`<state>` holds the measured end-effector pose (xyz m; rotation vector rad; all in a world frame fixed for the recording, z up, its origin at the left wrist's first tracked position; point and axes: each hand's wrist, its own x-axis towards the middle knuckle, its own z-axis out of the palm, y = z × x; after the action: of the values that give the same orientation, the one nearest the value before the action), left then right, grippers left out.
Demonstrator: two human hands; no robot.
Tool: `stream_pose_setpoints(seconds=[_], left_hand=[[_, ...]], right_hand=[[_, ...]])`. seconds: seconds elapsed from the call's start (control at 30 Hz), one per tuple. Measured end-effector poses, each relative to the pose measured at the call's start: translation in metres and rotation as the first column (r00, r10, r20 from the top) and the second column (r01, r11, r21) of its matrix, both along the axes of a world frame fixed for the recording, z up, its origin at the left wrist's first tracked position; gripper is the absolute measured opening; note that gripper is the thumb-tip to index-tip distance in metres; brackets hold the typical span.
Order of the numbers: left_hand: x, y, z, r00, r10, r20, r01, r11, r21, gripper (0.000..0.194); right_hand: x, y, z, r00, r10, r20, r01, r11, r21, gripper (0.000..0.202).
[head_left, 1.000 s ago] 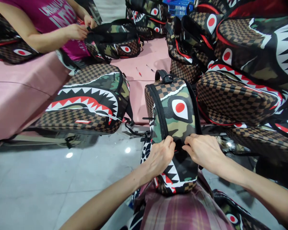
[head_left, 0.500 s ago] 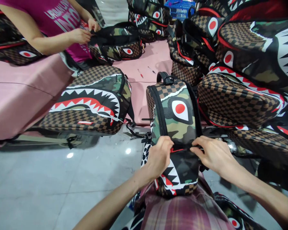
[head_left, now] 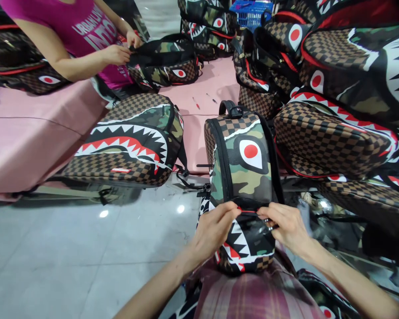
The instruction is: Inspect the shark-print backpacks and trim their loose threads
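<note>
A backpack (head_left: 249, 177) with camouflage, brown checks, a red-and-white eye and shark teeth rests upright against my lap and the pink table's edge. My left hand (head_left: 219, 221) pinches the left part of a red-edged opening across its middle. On the right part of the same opening, my right hand (head_left: 282, 221) is closed, with a small dark metallic object at its fingers that I cannot make out clearly. Between my hands the black upper edge bulges away from the red strip. A black strap runs down the bag's right side.
Another shark backpack (head_left: 129, 141) lies on the pink table (head_left: 213, 84) to the left. Large bags (head_left: 332, 137) are piled at the right. Across the table a person in a magenta shirt (head_left: 83, 31) handles a bag (head_left: 166, 62). A blue basket (head_left: 249, 15) stands behind.
My right hand has moved slightly left and down along the opening, and my left hand slightly down. The opening's upper edge has lifted. The view has shifted a little.
</note>
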<state>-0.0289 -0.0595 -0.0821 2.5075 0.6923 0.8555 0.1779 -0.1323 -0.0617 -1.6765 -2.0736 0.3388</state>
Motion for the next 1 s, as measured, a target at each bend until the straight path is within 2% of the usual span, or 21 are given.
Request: stream_pose_setpoints(seconds=[0.1, 0.2, 0.27, 0.37, 0.47, 0.53, 0.6, 0.8, 1.0], left_hand=[[-0.003, -0.005, -0.013, 0.992, -0.113, -0.055, 0.122, 0.976, 0.182, 0.023], [-0.003, -0.009, -0.024, 0.984, -0.137, -0.117, 0.162, 0.959, 0.231, 0.025], [-0.002, -0.011, -0.027, 0.974, -0.143, -0.174, 0.18, 0.958, 0.223, 0.026], [0.0, -0.012, -0.025, 0.966, -0.132, -0.223, 0.181, 0.96, 0.213, 0.027], [0.002, -0.01, -0.021, 0.964, -0.146, -0.221, 0.194, 0.957, 0.214, 0.028], [0.002, -0.009, -0.019, 0.962, -0.16, -0.222, 0.207, 0.956, 0.207, 0.03], [0.002, -0.008, -0.018, 0.961, -0.163, -0.225, 0.209, 0.957, 0.199, 0.031], [0.004, -0.007, -0.016, 0.97, -0.141, -0.2, 0.187, 0.954, 0.233, 0.029], [0.005, -0.008, -0.018, 0.976, -0.11, -0.189, 0.156, 0.957, 0.245, 0.027]], right_hand=[[0.005, -0.009, -0.023, 0.984, 0.07, 0.161, -0.099, 0.978, 0.184, 0.03], [0.012, -0.013, -0.036, 0.964, 0.085, 0.252, -0.142, 0.966, 0.217, 0.03], [0.015, -0.013, -0.037, 0.956, 0.093, 0.279, -0.15, 0.97, 0.192, 0.031], [0.015, -0.01, -0.023, 0.959, 0.109, 0.263, -0.14, 0.985, 0.104, 0.031], [0.012, -0.007, 0.003, 0.974, 0.004, 0.225, 0.008, 0.999, -0.053, 0.027], [0.009, -0.004, 0.021, 0.965, -0.08, 0.249, 0.122, 0.98, -0.157, 0.036], [0.005, 0.0, 0.033, 0.947, -0.109, 0.303, 0.178, 0.961, -0.211, 0.033], [-0.008, 0.018, 0.044, 0.894, -0.08, 0.44, 0.205, 0.948, -0.245, 0.023], [-0.007, 0.031, 0.047, 0.919, -0.02, 0.395, 0.169, 0.922, -0.347, 0.027]])
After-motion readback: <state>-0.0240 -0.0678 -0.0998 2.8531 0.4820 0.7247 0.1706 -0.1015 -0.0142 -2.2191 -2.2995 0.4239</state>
